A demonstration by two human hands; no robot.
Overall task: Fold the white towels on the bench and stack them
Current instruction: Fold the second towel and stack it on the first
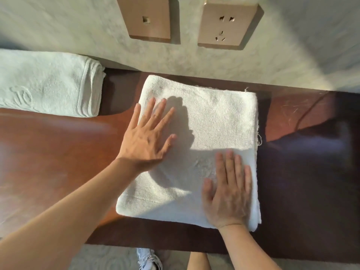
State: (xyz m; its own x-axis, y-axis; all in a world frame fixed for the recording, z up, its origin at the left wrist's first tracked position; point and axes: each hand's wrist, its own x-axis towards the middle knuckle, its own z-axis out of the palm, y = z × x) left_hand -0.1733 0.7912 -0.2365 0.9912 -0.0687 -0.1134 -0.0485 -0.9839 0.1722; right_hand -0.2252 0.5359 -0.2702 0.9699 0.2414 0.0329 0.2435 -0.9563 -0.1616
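White folded towel (204, 133) lies under flat left hand (146, 137) and right hand (228, 193).

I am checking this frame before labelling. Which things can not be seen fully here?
- Head view: folded towels at left, cut off by the frame edge; their number is unclear.
- Head view: towel, partly covered by left hand and right hand.
- Head view: shoe, cut off by the bottom edge and the bench.

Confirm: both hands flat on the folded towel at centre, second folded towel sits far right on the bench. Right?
Not quite. The head view shows the second folded towel at far left on the bench, not right. Left hand and right hand do lie flat on the centre towel.
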